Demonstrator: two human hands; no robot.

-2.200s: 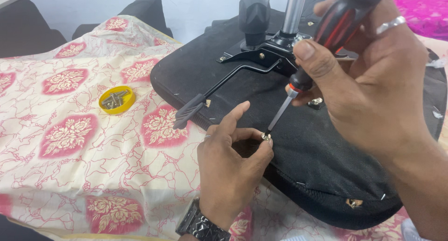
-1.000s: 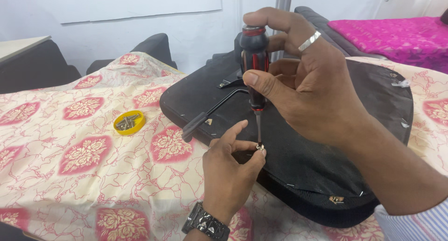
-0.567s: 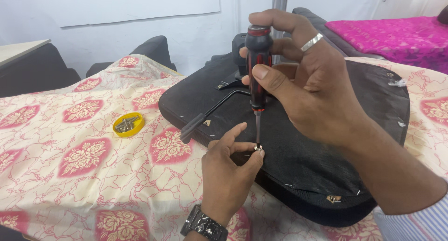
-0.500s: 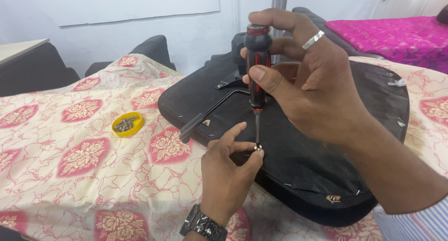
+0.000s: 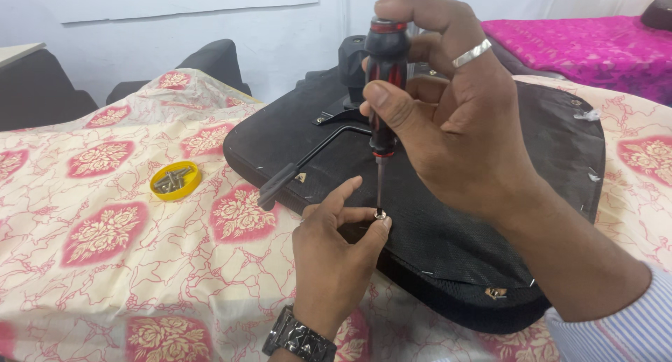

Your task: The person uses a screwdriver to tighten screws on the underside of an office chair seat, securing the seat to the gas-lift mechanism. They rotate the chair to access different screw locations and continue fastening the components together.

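Your right hand (image 5: 455, 117) was wrapped tight around the red-and-black handle of a screwdriver (image 5: 383, 89), holding it upright with its tip set down on a small screw (image 5: 380, 213). Your left hand (image 5: 336, 257) pinched that screw between thumb and forefinger, steadying it against the upturned black seat base (image 5: 455, 243), which lay on the cream, red-patterned cloth (image 5: 105, 264). A yellow lid of spare screws (image 5: 175, 181) sat well apart on the cloth, left of the seat's black lever (image 5: 301, 167).
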